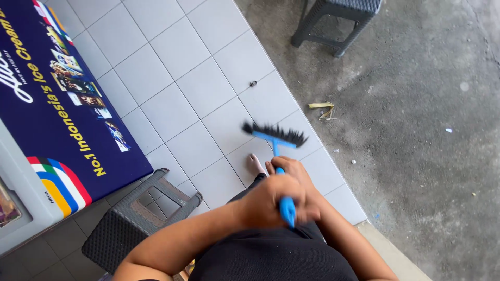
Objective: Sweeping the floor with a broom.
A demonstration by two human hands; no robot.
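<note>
Both my hands grip the blue handle of a broom [286, 207]. My left hand [271, 200] wraps the handle from the left, and my right hand [298, 174] holds it just above, partly behind the left. The broom's head [274, 134], blue with black bristles, rests on the white tiled floor [177, 78] a little ahead of my bare foot [255, 164]. My dark clothing fills the bottom of the view.
A dark blue freezer chest [57, 104] with printed pictures stands at left. A dark woven stool [138, 216] sits beside me, another stool [338, 21] on the grey concrete [416, 130] at top. Dry leaf scraps [324, 109] and small litter lie near the tile edge.
</note>
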